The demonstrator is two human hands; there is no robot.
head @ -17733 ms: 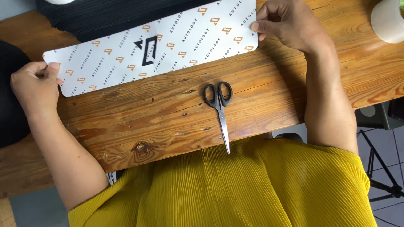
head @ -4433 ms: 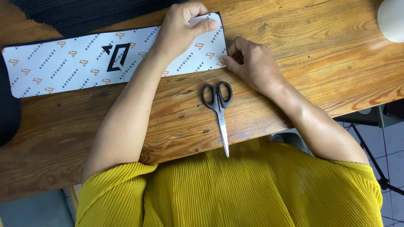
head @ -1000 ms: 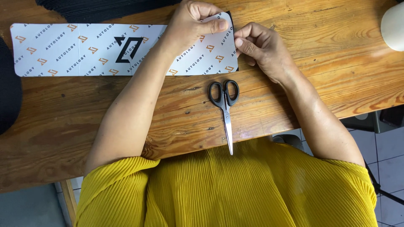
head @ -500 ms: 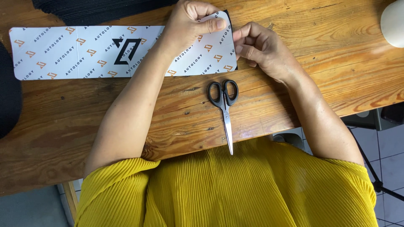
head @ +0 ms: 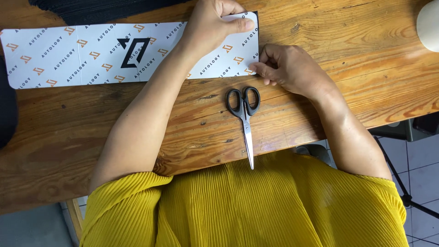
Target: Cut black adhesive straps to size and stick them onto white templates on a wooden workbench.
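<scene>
White sheet (head: 91,55) is partly hidden under the left hand (head: 210,25), its fingers pressing flat. Right hand (head: 286,68) pinches the corner; scissors (head: 244,114) lie near.

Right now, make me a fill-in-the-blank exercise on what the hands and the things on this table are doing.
1. The left hand presses down on the long printed ____ near its right end.
2. The right hand pinches the sheet's lower right ____.
3. The black-handled scissors lie ____ on the wooden table, touched by neither hand.
4. The scissors' blades point toward the person's ____ shirt.

Missing words: sheet; corner; closed; yellow
</scene>
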